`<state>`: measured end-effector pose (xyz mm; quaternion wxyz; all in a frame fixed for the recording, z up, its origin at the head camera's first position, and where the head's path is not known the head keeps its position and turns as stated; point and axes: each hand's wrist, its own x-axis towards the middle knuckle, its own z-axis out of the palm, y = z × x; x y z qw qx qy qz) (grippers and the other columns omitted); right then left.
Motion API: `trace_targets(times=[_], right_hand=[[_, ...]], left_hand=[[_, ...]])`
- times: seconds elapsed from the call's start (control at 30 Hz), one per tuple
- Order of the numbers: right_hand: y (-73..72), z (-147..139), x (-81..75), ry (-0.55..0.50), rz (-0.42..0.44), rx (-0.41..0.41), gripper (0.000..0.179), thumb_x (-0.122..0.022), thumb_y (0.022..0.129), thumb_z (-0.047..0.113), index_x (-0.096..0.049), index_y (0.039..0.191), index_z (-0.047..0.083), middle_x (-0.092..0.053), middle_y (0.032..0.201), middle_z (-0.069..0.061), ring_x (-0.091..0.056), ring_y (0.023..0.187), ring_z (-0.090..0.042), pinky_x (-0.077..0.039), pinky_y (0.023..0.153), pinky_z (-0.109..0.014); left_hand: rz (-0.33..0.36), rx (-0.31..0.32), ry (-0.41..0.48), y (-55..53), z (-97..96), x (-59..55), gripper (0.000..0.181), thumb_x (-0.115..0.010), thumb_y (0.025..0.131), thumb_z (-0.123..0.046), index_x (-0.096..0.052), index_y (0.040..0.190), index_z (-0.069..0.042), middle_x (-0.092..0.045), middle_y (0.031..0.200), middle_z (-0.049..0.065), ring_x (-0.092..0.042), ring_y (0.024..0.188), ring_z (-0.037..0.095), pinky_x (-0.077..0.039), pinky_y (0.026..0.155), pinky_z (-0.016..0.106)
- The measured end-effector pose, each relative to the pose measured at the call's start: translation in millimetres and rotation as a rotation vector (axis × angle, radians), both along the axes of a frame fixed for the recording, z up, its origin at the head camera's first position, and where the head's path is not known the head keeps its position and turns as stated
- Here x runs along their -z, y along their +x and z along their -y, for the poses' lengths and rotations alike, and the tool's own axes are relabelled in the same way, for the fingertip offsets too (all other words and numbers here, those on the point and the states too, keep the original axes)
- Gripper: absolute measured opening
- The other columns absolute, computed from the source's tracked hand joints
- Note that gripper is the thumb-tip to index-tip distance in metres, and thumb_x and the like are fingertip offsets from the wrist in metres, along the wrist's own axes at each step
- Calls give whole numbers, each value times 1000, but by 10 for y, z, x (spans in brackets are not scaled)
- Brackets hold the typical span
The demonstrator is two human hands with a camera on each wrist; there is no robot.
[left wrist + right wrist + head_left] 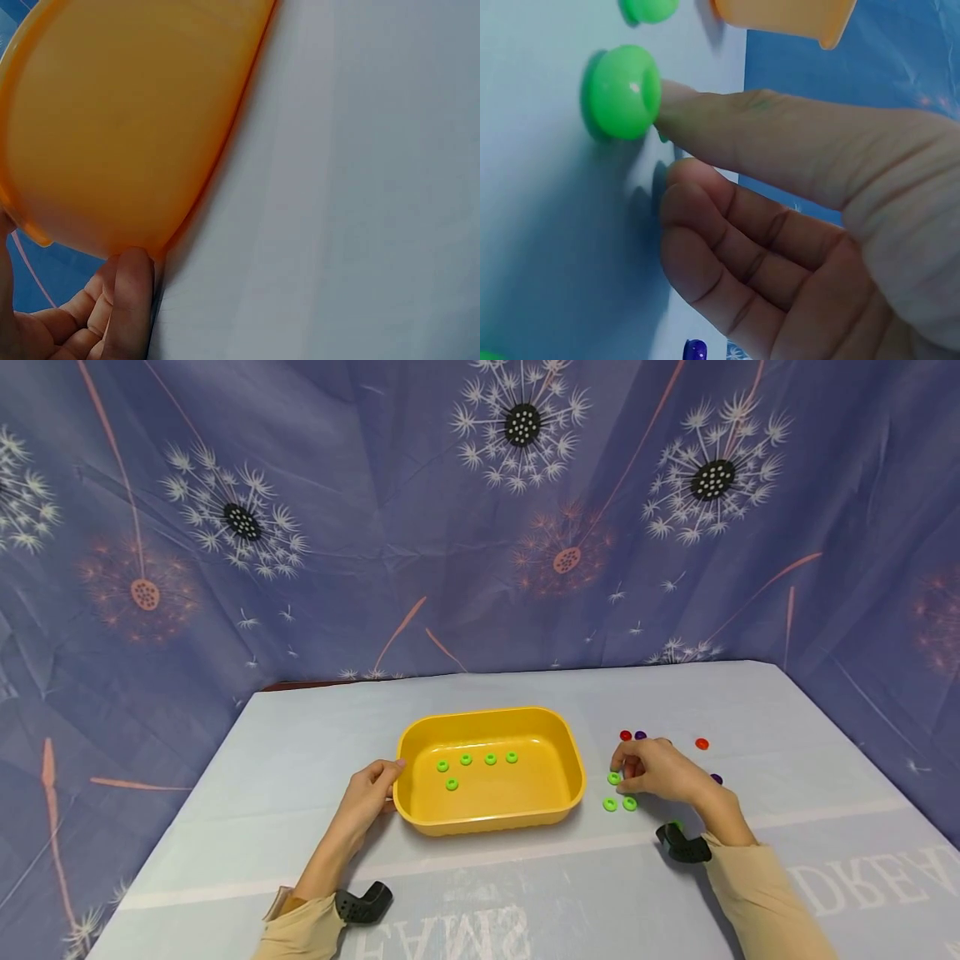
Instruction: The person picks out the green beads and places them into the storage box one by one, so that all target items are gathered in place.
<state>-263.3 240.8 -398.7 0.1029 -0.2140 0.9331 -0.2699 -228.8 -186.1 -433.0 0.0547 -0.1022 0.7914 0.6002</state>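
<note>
A yellow plastic tray (487, 821) stands mid-table, with several small green rings (466, 759) on its floor. My left hand (371, 789) grips the tray's left end, thumb at the rim and fingers against the outer wall; the left wrist view shows fingertips at the tray wall (112, 150). Right of the tray, my right hand (656, 768) has thumb and index finger at either side of a green ring (614, 777), pinching it close over the table. That ring is mostly hidden behind the thumb in the right wrist view, where another green ring (626, 91) lies in front.
Two more green rings lie just below the right hand, one of them a loose ring (610, 805). Beyond the hand are a red piece (626, 736), a purple piece (641, 736) and an orange-red piece (702, 743). A patterned blue curtain (420, 527) hangs behind the table.
</note>
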Motion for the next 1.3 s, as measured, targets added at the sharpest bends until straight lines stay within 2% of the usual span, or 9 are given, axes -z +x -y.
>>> trace_targets(times=[0.43,0.87,1.3], right_hand=[[-27,35,21,-19,-6,-18,16,-78,82,8,-66,92,6,-56,73,2,-50,68,-14,-45,61,-23],[-57,-3,68,-82,14,-11,17,-79,83,12,-65,92,7,-55,74,2,-50,69,-13,-43,61,-22],[-32,-47,124,-65,-43,7,19,-80,82,15,-65,90,8,-53,73,4,-49,68,-10,-43,62,-22]], left_hand=[[-2,-10,-19,17,31,-10,41,-52,101,-34,-62,115,2,-63,101,10,-62,80,11,-55,68,20],[-4,-22,4,20,31,10,40,-52,101,-32,-62,115,3,-64,99,10,-62,79,10,-55,68,21],[-6,-13,-8,-11,-9,19,39,-53,100,-32,-63,114,3,-64,99,11,-62,79,11,-55,67,20]])
